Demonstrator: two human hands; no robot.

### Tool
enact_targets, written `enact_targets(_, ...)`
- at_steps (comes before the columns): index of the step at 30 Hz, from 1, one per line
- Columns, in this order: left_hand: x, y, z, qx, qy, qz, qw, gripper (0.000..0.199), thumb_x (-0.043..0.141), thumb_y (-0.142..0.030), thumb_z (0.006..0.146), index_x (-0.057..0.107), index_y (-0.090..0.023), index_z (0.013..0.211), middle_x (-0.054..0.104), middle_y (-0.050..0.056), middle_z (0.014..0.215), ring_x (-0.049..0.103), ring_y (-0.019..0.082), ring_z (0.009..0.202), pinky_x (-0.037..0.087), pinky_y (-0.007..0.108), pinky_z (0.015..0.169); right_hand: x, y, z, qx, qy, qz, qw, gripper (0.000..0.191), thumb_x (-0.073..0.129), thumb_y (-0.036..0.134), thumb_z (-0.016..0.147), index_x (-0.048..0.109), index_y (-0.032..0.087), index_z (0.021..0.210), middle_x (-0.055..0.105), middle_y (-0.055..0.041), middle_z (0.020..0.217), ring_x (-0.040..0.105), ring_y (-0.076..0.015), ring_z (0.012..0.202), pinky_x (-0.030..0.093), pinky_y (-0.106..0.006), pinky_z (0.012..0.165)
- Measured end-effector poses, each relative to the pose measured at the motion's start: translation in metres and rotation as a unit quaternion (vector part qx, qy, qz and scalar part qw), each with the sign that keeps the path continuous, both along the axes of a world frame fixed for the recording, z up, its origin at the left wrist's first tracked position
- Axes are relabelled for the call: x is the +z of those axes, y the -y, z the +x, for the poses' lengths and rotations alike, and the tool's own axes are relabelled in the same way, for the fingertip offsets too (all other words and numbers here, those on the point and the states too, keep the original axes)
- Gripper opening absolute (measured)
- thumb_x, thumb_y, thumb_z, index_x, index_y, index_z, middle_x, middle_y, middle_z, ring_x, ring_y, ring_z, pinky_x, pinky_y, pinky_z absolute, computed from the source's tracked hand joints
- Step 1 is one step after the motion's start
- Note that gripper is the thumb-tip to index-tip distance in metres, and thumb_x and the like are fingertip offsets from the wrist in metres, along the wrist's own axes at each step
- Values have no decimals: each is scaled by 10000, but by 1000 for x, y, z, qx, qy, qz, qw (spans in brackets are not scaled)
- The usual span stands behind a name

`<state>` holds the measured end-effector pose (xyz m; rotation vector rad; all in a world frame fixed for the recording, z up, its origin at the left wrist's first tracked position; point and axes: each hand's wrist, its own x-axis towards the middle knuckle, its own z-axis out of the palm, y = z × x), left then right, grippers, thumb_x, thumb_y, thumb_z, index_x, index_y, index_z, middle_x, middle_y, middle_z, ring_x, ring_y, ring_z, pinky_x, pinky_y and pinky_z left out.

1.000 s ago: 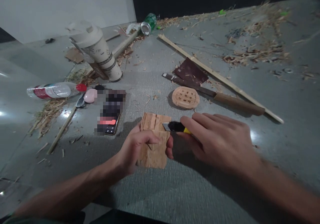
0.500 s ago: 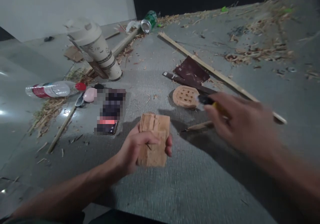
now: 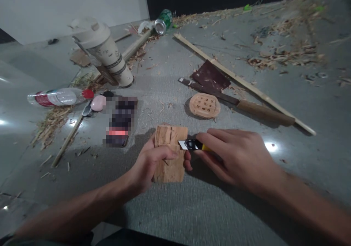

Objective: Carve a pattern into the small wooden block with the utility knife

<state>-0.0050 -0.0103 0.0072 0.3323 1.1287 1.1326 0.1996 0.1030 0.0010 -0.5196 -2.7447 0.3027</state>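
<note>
My left hand [image 3: 148,160] is closed round a pale wooden block [image 3: 171,169], thumb across its face and fingertips showing at its right edge. The block has a raised, notched part at its upper left. My right hand [image 3: 236,154] grips a utility knife [image 3: 192,144] with a yellow and black body. Its short blade lies over the block's right side, close to my left thumb; whether it touches the wood I cannot tell. Beyond them rests an oval wooden piece [image 3: 204,106] with rows of small square holes.
A long wood-handled tool [image 3: 263,113] and dark sandpaper [image 3: 210,75] lie behind, beside a thin wooden strip [image 3: 241,81]. To the left are a phone [image 3: 122,119], a plastic bottle [image 3: 60,97], a tall cup [image 3: 109,53] and a stick [image 3: 67,143]. Shavings and a green can [image 3: 163,22] are farther back.
My right hand has moved left with the utility knife, from beside the oval piece to the block. The wood-handled tool is uncovered. My left hand stays nearly in place.
</note>
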Motion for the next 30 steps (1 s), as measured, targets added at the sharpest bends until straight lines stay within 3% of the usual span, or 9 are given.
enact_targets(7,6,-2,1,-4,-21,-12,1000,387,713,-193,700,633,-142,1075,766,70,810,750,243,732,602,356,698,0,5,-1,11,17,-7,1000,297,460,385,1115,686,204,1044,651,-3,792,590,-163,641,239,-351,584)
enact_targets(11,6,2,5,-12,-18,-13,1000,332,686,-207,696,612,-143,1013,747,75,809,726,215,702,590,327,666,0,4,-1,-18,3,41,999,298,479,380,1109,696,211,994,661,-9,756,585,-166,625,257,-344,581)
enact_targets(13,2,8,11,-52,23,-12,998,368,689,-192,694,551,-183,1035,743,60,798,711,203,675,577,310,634,0,-5,3,-87,-3,85,993,294,481,374,1107,713,211,1028,705,-32,793,572,-171,607,260,-337,575)
enact_targets(16,-3,16,15,-126,136,18,983,452,716,-168,689,432,-245,1032,749,40,776,699,204,638,585,337,632,2,-25,14,-250,1,105,963,350,465,445,1108,723,209,1122,744,-82,854,553,-199,596,254,-338,566)
enact_targets(17,-4,17,14,-108,133,27,985,447,718,-180,695,437,-243,1038,751,46,794,707,210,659,596,352,652,2,-30,17,-281,-6,106,954,370,453,469,1108,722,216,1105,730,-88,831,568,-218,616,262,-344,575)
enact_targets(19,-4,15,10,-65,62,23,996,411,706,-197,742,499,-218,1096,748,66,846,725,233,726,604,370,688,1,-35,22,-244,-21,83,966,374,443,475,1108,710,214,1100,708,-87,797,592,-228,639,282,-347,577)
enact_targets(21,-2,11,4,-33,1,25,999,323,666,-201,769,580,-170,1079,737,87,879,726,241,761,609,380,714,0,-31,21,-159,-34,62,985,335,461,450,1109,699,216,1095,720,-75,822,609,-210,652,297,-341,575)
enact_targets(25,2,6,1,-20,-21,31,999,281,657,-208,757,653,-132,1027,737,94,876,723,236,745,609,374,712,-2,-13,11,-13,-23,26,999,289,474,393,1112,692,205,1085,709,-38,824,605,-173,656,301,-335,584)
enact_targets(30,7,5,5,-9,-25,-2,1000,364,688,-222,709,608,-158,1058,747,73,824,729,240,716,606,372,689,-1,-6,5,41,2,-4,999,316,440,385,1123,685,190,1074,656,-15,794,577,-161,649,292,-343,601)
